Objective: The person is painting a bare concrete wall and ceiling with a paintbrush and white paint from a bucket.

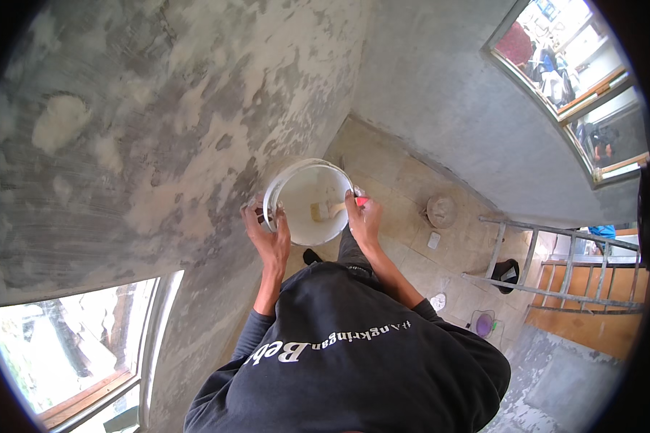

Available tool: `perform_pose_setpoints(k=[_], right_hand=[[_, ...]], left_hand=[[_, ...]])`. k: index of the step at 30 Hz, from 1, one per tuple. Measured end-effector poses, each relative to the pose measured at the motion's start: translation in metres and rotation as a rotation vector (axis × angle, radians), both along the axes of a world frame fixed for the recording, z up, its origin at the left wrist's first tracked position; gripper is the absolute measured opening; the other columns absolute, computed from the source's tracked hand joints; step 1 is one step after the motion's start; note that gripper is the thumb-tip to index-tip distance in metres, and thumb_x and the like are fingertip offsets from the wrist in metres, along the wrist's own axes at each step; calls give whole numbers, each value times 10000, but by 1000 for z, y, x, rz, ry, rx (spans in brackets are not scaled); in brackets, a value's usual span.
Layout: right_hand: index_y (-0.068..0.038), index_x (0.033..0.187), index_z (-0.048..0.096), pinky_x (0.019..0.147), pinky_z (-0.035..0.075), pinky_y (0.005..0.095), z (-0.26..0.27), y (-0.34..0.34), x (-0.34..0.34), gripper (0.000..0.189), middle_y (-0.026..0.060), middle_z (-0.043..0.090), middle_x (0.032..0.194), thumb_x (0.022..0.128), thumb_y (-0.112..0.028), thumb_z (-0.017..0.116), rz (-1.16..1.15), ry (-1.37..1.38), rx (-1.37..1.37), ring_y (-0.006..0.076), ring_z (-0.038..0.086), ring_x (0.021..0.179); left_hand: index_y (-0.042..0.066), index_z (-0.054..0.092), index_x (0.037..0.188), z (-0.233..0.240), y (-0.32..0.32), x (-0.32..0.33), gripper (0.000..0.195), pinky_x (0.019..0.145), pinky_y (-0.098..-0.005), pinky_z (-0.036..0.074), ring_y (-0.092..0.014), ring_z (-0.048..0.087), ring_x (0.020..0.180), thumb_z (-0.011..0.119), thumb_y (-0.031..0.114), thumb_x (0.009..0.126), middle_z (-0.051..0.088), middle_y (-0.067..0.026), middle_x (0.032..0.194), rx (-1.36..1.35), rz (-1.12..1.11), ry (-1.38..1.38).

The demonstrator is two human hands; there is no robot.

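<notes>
A white plastic bucket (pixel 290 187) is held up in front of me beside the patchy wall, its mouth facing me. My left hand (pixel 268 238) grips its left side, thumb inside the rim and fingers outside. Inside lies a paintbrush (pixel 320 211) with pale bristles pointing left and a red handle end. My right hand (pixel 364 224) is closed around that handle at the bucket's right rim. The bucket's inside is whitish; how much liquid it holds is hard to tell.
The patchy plastered wall (pixel 141 135) rises close on the left. A metal ladder (pixel 566 270) leans at the right. On the tiled floor (pixel 406 265) stand a round dirty container (pixel 441 211), a small white rectangular object (pixel 434 240) and a purple container (pixel 485 325). Windows (pixel 560 70) open both walls.
</notes>
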State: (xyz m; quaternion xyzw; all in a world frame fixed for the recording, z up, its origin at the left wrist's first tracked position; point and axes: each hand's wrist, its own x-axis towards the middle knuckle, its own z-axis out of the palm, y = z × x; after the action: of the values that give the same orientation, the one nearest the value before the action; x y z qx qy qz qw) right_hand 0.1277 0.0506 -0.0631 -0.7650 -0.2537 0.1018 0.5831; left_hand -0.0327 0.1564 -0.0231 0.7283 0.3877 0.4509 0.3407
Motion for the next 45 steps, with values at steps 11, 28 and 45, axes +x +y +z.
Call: perform_pose_setpoints(k=[11, 28, 45], right_hand=[[37, 735, 620, 448, 320, 307, -3, 2, 0, 276, 37, 508, 603, 882, -196, 617, 78, 37, 15, 103, 393, 471], [25, 744, 593, 482, 413, 384, 20, 17, -12, 178, 184, 559, 642, 828, -123, 643, 216, -167, 4, 345, 537, 514], [41, 761, 609, 545, 452, 446, 9, 16, -25, 164, 256, 587, 669, 807, -115, 591, 341, -153, -244, 402, 607, 626]], left_hand=[[-24, 503, 774, 17, 14, 9, 109, 548, -389, 362, -324, 428, 579, 551, -32, 676, 451, -152, 656, -22, 98, 129], [-19, 603, 814, 23, -4, 17, 209, 525, -380, 391, -339, 492, 583, 542, -48, 616, 513, -146, 698, 186, 94, 121], [-20, 576, 750, 18, -31, 21, 126, 463, -340, 341, -275, 423, 487, 559, -35, 626, 451, -125, 602, 185, 74, 38]])
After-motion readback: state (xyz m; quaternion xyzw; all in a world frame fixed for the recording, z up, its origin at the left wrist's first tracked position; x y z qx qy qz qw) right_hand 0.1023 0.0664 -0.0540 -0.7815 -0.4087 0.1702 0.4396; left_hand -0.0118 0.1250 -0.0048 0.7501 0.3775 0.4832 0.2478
